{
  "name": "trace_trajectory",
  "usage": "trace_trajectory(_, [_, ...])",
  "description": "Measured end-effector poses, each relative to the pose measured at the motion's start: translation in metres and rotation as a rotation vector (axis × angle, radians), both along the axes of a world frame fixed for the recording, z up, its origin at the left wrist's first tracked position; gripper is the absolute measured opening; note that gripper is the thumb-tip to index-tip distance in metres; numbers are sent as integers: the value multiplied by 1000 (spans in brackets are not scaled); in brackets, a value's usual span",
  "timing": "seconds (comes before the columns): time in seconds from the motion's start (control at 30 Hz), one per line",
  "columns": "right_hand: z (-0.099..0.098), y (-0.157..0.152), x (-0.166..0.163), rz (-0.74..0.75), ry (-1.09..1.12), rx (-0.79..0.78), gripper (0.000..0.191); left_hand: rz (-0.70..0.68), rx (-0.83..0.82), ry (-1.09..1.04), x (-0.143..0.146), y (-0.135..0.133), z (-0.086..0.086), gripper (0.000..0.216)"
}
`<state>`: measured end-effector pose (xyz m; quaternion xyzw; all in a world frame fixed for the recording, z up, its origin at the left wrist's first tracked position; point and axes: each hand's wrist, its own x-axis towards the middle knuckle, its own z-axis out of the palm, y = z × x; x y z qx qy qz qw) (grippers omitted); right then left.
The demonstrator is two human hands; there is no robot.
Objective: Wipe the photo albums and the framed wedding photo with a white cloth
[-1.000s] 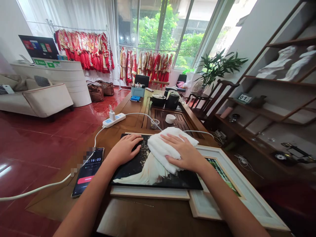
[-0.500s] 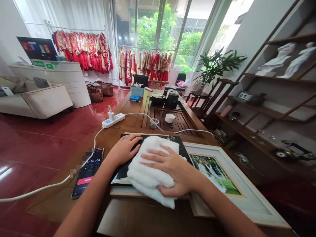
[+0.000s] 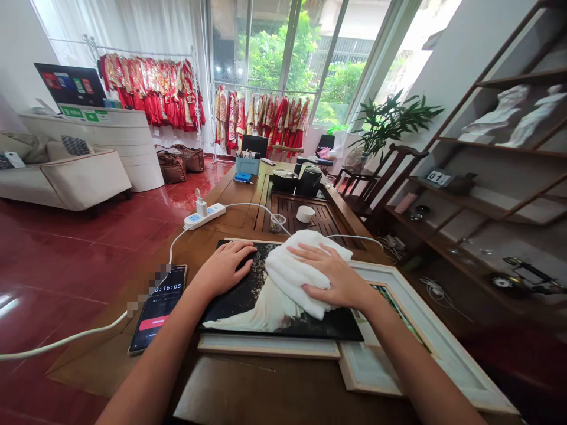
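A dark photo panel point(image 3: 239, 298) with a pale gown printed on it lies on a light wooden frame point(image 3: 270, 346). My left hand point(image 3: 225, 265) rests flat on the panel's upper left part, fingers stretched out, holding nothing. Under my right hand point(image 3: 332, 277) is a folded white towel point(image 3: 283, 260), pressed onto the panel's right side, with the fingers over its top and the thumb toward me. Part of the picture beneath the towel is hidden. To the right lies a white framed photo point(image 3: 460, 354), partly covered by the panel and my right forearm.
A phone point(image 3: 157, 313) showing a timer lies left of my left arm. Beyond it sits a white power strip point(image 3: 204, 216) with its cable. Past the panel are a tea tray point(image 3: 328, 221), a white cup point(image 3: 305, 213) and black pots point(image 3: 309, 180). Shelves point(image 3: 500, 203) stand at right.
My right hand has slid the towel right and slightly away from me across the panel, uncovering the printed gown. My left hand has stayed in place.
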<state>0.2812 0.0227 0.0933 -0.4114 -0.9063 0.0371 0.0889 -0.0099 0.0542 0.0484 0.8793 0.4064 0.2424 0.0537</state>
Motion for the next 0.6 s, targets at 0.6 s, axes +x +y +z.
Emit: trace_trajectory(0.6, [10,-28,-31,221,-5,-146,78,8,2,3,1,1,-1,32])
